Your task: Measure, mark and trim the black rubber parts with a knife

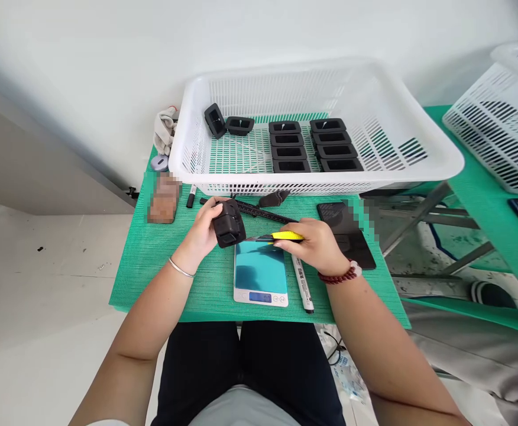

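Observation:
My left hand (206, 226) is closed around a black molded part (229, 225), holding it above the table, left of a digital scale (261, 272). In my right hand (316, 241) is a yellow utility knife (287, 236). Its blade points left and reaches the lower right edge of the part; whether it touches cannot be made out. The scale has a shiny blue plate and a lit display. A white marker (302, 285) lies just right of the scale, below my right hand. Behind both hands lies a black ruler-like bar (263, 213).
A white plastic basket (436, 157) at the back holds several black rectangular parts (289, 152). A dark flat tablet-like device (352, 239) lies at right, a blurred phone-sized object (164, 200) at left. A glove (165, 131) and another basket (498, 127) flank the big basket.

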The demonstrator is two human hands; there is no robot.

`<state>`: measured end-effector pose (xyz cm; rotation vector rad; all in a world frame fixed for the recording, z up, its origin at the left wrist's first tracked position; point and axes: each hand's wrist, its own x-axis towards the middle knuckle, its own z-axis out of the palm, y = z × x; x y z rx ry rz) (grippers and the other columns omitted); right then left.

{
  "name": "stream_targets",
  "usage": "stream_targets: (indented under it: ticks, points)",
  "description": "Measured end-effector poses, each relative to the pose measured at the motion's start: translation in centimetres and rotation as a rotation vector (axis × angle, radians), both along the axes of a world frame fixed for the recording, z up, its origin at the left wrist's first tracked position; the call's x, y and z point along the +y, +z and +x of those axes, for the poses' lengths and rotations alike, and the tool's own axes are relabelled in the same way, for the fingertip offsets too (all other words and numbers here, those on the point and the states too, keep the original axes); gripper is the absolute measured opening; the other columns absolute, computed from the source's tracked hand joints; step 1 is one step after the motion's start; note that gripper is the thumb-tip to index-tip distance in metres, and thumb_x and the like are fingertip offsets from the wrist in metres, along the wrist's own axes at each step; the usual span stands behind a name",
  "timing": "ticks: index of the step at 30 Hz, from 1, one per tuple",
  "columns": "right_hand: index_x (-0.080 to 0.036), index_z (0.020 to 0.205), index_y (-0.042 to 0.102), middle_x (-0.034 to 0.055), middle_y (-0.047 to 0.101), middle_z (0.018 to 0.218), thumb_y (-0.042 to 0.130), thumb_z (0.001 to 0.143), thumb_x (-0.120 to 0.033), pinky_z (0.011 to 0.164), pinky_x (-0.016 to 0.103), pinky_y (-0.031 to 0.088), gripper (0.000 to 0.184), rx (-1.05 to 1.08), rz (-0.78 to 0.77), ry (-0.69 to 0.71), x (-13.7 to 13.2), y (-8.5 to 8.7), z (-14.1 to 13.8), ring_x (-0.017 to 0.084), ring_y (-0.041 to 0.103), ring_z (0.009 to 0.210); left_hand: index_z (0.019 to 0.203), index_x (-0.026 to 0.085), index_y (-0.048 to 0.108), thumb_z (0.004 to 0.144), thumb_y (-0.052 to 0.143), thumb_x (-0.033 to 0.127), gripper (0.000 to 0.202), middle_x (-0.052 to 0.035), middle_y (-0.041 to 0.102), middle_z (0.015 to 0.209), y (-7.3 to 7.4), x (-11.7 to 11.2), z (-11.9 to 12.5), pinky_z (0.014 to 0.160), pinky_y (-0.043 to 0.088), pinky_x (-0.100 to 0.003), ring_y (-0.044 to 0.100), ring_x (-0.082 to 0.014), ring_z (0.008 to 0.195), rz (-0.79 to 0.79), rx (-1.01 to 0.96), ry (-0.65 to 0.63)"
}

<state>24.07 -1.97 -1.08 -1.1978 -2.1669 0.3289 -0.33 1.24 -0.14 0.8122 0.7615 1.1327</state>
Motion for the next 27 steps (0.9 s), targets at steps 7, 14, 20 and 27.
stream_targets:
  ticks: [7, 14, 20, 27]
  points:
    - [-0.017, 0.075, 0.071, 0.0047, 0.064, 0.058, 0.051, 0.085, -0.061, 0.051, 0.025, 0.035, 0.049, 0.01, 0.021, -0.033, -0.06, -0.11, -0.1, 0.013, 0.05, 0.052, 0.089, 0.018, 0.063, 0.073, 0.066, 0.036, 0.024, -0.0005, 0.063, 0.079, 0.03, -0.01, -0.06, 0.056, 0.047, -0.022, 0.058, -0.0104, 0.062, -0.007, -0.035, -0.009]
    - [-0.017, 0.075, 0.071, 0.0048, 0.065, 0.059, 0.049, 0.084, -0.064, 0.051, 0.024, 0.036, 0.052, 0.024, -0.001, -0.022, -0.15, -0.17, -0.43, 0.013, 0.052, 0.052, 0.09, 0.017, 0.064, 0.072, 0.066, 0.036, 0.026, -0.0017, 0.064, 0.08, 0.18, 0.19, -0.27, 0.057, 0.049, -0.023, 0.06, -0.0116, 0.064, -0.012, -0.038, -0.026]
    - [-0.016, 0.076, 0.071, 0.0035, 0.06, 0.054, 0.051, 0.084, -0.061, 0.049, 0.025, 0.032, 0.05, -0.008, -0.026, -0.13, 0.08, -0.33, 0.09, 0.013, 0.049, 0.049, 0.089, 0.017, 0.063, 0.071, 0.067, 0.036, 0.027, -0.0008, 0.062, 0.078, 0.49, -0.02, -0.22, 0.053, 0.047, -0.021, 0.059, -0.0105, 0.06, -0.004, -0.018, -0.075]
    - [-0.017, 0.078, 0.071, 0.0039, 0.064, 0.06, 0.052, 0.084, -0.062, 0.052, 0.025, 0.036, 0.049, 0.05, -0.103, 0.0, 0.06, -0.2, 0.24, 0.013, 0.052, 0.053, 0.09, 0.018, 0.064, 0.072, 0.067, 0.036, 0.026, -0.0002, 0.061, 0.078, 0.49, -0.03, -0.26, 0.05, 0.046, -0.019, 0.058, -0.0097, 0.06, 0.011, -0.038, -0.093]
